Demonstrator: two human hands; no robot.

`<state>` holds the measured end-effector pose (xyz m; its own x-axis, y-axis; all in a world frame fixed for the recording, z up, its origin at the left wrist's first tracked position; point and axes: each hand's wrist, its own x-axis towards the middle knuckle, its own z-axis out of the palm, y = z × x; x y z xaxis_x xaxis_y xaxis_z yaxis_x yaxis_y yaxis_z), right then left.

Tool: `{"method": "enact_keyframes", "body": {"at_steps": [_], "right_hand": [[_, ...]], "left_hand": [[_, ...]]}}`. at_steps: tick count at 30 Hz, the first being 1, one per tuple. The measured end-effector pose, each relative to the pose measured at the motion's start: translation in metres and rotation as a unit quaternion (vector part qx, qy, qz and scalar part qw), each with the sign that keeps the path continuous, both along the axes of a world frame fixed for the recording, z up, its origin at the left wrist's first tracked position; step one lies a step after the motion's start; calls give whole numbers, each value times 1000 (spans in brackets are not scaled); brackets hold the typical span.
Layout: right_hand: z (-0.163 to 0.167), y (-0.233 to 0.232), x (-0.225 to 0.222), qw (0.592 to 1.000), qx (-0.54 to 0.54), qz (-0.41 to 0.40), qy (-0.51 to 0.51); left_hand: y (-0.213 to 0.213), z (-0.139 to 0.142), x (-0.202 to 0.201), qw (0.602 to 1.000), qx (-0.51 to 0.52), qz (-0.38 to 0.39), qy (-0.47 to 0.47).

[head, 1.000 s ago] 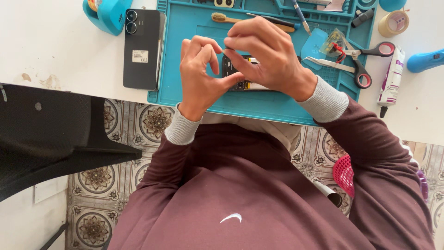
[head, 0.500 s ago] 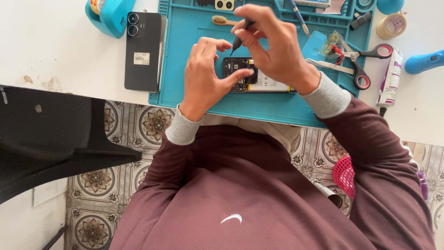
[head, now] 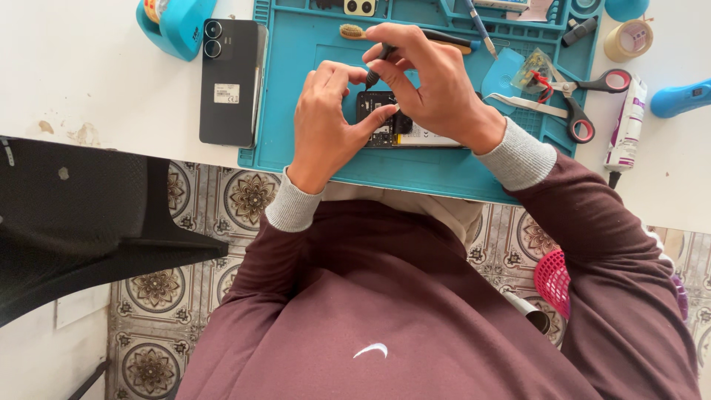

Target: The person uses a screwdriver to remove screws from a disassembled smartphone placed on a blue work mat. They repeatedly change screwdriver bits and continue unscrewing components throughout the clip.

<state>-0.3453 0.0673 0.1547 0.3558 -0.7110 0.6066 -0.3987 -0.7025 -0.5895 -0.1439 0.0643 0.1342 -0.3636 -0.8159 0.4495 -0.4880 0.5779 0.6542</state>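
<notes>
On the white table at the far left stands one light blue holder [head: 178,26], and just beside it one black smartphone [head: 231,81] lies with its back up, two camera lenses at its top end. Its right edge overlaps the rim of the single blue repair mat [head: 296,159].

The left hand [head: 326,122] rests on the mat with its fingers curled and close together, thumb stretched right to press on the opened phone [head: 385,126], which lies near the middle of the mat with dark circuitry exposed. The right hand [head: 437,85] is bent over the same phone, fingers narrowed in a pinch around one thin dark screwdriver [head: 376,67], whose tip points down at the phone's upper left corner. The two hands touch over the device.

Behind the hands lies one wooden-handled brush [head: 355,32]. Right of them, one pair of metal tweezers [head: 529,105] and one pair of scissors [head: 585,100] with red and black handles rest on the mat's right part. Past the mat's edge are one roll of tape [head: 628,41], one white tube [head: 626,126] and one blue tool handle [head: 681,98].
</notes>
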Motion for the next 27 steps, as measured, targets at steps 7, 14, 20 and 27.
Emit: {"method": "enact_keyframes", "body": {"at_steps": [7, 14, 20, 27], "right_hand": [[0, -1, -5, 999, -29, -14, -8], [2, -1, -10, 999, -37, -32, -21], [2, 1, -16, 997, -51, -35, -43], [5, -3, -34, 988, -96, -32, -119]], "left_hand": [[1, 3, 0, 1000, 21, 2, 7], [3, 3, -2, 998, 48, 8, 46], [4, 3, -5, 998, 35, 31, 44], [6, 8, -25, 994, -87, 2, -70]]}}
